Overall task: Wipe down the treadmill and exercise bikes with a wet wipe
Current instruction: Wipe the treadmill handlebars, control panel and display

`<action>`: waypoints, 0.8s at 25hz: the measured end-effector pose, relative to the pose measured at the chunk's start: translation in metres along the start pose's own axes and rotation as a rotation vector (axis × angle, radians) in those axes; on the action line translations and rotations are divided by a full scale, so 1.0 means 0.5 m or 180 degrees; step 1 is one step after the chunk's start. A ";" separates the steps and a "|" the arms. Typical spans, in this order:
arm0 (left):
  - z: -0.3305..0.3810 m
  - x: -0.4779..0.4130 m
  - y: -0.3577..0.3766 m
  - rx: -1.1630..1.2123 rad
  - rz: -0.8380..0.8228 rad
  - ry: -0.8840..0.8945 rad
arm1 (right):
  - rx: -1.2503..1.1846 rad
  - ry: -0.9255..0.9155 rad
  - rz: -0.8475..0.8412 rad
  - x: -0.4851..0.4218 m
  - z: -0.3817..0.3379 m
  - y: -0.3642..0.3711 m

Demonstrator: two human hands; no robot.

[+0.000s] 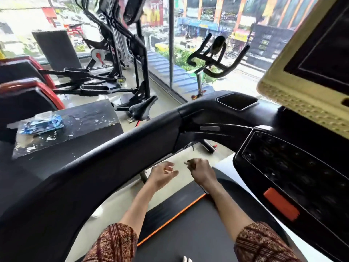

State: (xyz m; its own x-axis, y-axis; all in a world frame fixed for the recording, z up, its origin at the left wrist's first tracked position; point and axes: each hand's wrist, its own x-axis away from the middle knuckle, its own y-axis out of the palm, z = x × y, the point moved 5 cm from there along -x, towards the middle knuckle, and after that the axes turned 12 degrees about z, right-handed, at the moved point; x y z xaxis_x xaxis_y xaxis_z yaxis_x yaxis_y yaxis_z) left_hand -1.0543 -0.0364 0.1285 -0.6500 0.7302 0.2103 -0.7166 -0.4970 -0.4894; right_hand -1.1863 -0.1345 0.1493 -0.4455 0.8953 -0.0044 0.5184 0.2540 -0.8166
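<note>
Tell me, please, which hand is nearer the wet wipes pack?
Left. The left hand is below and right of the wet wipes pack; the right hand is farther right, beside it.

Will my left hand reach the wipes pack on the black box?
Probably not directly: the left hand is below the treadmill handrail, which lies between it and the wipes pack.

Elliptical trainer (117, 59) stands back left by the glass wall (188, 44), w/ a dark upright panel (54, 48) beside it. Nearer in, a scuffed black box (85, 118), red-trimmed pads (54, 95) just left of it.
</note>
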 end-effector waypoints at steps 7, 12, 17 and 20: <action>0.028 -0.081 0.079 -0.0185 -0.0574 0.0336 | -0.0277 0.0397 0.0362 -0.029 0.061 -0.012; 0.051 -0.109 0.125 -0.0342 -0.1194 0.0819 | -0.0228 0.1003 0.0951 0.009 0.081 -0.021; 0.074 -0.069 0.173 -0.0618 -0.1964 0.1462 | -0.0400 0.1898 0.1611 0.132 0.107 -0.018; 0.086 0.012 0.235 -0.0756 -0.2594 0.1852 | -0.0335 0.2385 0.2070 0.246 0.137 -0.040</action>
State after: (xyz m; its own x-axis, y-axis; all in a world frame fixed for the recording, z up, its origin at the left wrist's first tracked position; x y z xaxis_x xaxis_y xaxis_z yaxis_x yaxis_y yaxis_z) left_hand -1.1533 -0.1104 0.1087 0.2797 0.9496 0.1417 -0.7755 0.3105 -0.5497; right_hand -1.3016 -0.0544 0.1257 0.5048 0.8624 -0.0374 0.5762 -0.3690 -0.7292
